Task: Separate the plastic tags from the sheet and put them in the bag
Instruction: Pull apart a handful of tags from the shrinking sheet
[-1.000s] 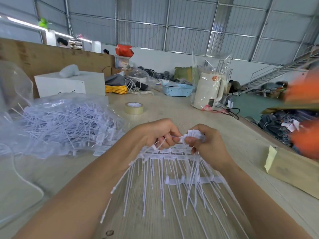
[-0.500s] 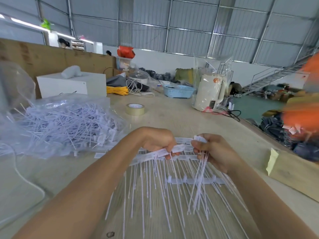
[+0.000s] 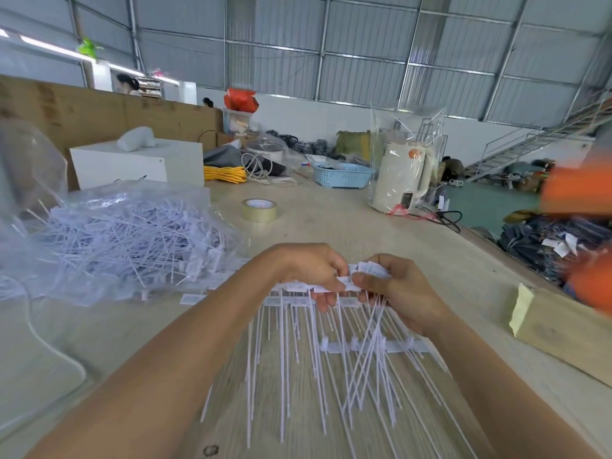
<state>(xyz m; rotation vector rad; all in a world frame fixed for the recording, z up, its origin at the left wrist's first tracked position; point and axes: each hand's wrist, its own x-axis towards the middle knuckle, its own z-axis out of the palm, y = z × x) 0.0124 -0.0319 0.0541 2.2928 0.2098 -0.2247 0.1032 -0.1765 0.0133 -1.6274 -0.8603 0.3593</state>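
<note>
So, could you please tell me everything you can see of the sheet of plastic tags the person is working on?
The sheet of plastic tags looks like white moulded plastic: flat label heads in a row at the far end, long thin tails fanning toward the camera, and a cross bar joining the tails partway down. It lies over the wooden table, its far end lifted. The left hand pinches a label head; the right hand holds a bunch of heads. Several tails cross loosely.
</note>
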